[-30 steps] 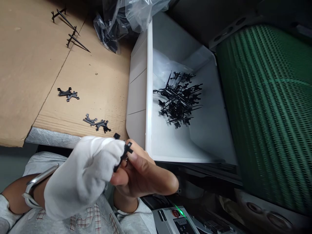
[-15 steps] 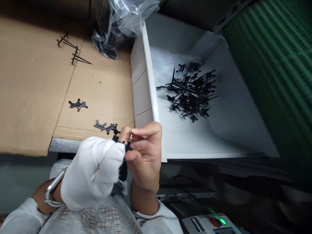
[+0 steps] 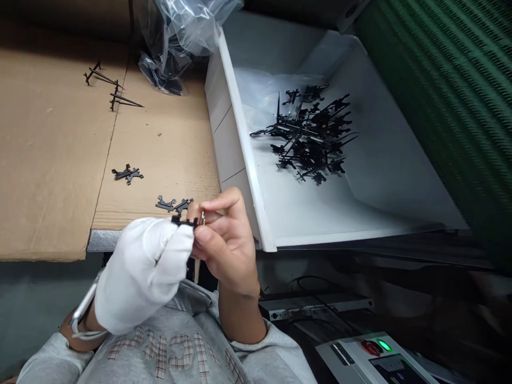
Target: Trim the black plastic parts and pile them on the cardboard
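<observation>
My left hand (image 3: 148, 272), in a white glove, is closed around a black notched plastic part (image 3: 184, 221) in front of my chest. My bare right hand (image 3: 230, 242) meets it from the right, thumb and fingers pinched at the part's right end. A small shiny metal piece (image 3: 203, 217) shows upright between the right fingertips. Just beyond the hands, black plastic brackets (image 3: 165, 203) lie on the cardboard (image 3: 176, 154), partly covered by the fingers. Another pair of overlapping brackets (image 3: 128, 174) lies farther left.
A white bin (image 3: 256, 213) on the right holds a heap of spiky black parts (image 3: 312, 133). Two thin pronged parts (image 3: 116, 98) lie at the back left, near a clear plastic bag (image 3: 192, 26). A control box (image 3: 340, 354) with a green light stands at lower right.
Both hands have shifted slightly left and up, still together at the black part, which now looks more level. The view has turned a little, moving the bin and cardboard in frame.
</observation>
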Available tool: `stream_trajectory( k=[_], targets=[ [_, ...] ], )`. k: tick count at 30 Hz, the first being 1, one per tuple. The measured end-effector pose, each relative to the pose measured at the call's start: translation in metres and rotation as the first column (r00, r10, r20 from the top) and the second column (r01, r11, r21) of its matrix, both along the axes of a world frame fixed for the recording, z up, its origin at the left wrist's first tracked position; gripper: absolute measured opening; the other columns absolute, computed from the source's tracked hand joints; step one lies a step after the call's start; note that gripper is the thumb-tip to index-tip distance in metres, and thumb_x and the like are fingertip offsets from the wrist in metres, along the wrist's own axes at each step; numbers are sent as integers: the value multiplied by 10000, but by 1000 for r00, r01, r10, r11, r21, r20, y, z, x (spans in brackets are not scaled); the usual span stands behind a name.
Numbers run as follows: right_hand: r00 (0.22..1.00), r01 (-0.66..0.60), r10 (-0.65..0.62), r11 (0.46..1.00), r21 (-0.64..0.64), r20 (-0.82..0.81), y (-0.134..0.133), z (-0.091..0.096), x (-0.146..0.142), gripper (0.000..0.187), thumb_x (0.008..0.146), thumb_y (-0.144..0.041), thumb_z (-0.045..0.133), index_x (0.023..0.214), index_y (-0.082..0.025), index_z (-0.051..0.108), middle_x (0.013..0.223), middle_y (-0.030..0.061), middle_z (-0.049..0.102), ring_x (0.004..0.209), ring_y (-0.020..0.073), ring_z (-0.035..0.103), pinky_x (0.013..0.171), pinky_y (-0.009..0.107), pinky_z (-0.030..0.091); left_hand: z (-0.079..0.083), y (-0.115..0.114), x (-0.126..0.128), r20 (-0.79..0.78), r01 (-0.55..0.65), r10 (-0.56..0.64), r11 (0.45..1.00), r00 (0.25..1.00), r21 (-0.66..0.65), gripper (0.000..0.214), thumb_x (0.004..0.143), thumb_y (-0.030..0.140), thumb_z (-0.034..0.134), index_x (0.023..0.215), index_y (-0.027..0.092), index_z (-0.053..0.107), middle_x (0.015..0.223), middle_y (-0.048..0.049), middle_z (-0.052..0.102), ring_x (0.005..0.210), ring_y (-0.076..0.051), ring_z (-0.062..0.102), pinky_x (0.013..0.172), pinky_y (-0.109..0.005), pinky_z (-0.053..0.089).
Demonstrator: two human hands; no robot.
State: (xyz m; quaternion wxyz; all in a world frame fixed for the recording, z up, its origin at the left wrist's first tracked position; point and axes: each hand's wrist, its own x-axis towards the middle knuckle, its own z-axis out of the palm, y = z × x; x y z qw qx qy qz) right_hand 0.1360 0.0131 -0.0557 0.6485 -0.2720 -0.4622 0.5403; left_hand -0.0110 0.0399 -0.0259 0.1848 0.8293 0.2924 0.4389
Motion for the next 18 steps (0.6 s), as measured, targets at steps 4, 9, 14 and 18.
stream_trajectory(
  k=[4,9,14,18],
  targets=[
    [891,260,-202,961,-93,406,-6,-7,10,132,1125,-347,626,1173,-314,508,833,-76,538,581,106,521,554,234,497,-14,18,-34,-406,-199,150,977,902,-82,326,1087,232,490,766,256,544,656,6,643,559,-180,564,572,-330,379],
    [497,391,-96,912,-124,862,-5,-18,25,252,989,-264,764,1101,-263,538,979,34,675,898,257,732,792,389,625,-21,38,-68,-850,-545,294,838,438,9,414,1108,390,439,958,209,779,1044,-160,791,923,-365,703,690,-403,358],
    [383,411,-87,908,-85,920,3,-25,25,299,938,-172,800,1078,-260,551,1131,96,688,1024,296,736,905,433,636,-19,41,-64,-868,-665,302,746,394,-42,404,1110,386,472,1079,192,825,1232,-192,811,1104,-434,741,793,-469,471],
    [368,415,-116,908,-51,922,7,-31,21,280,934,-139,776,1041,-261,548,1075,81,708,969,288,737,832,403,619,-18,34,-63,-766,-658,390,751,511,-57,414,1123,380,473,1146,187,838,1229,-177,842,1082,-428,775,841,-498,531]
  ],
)
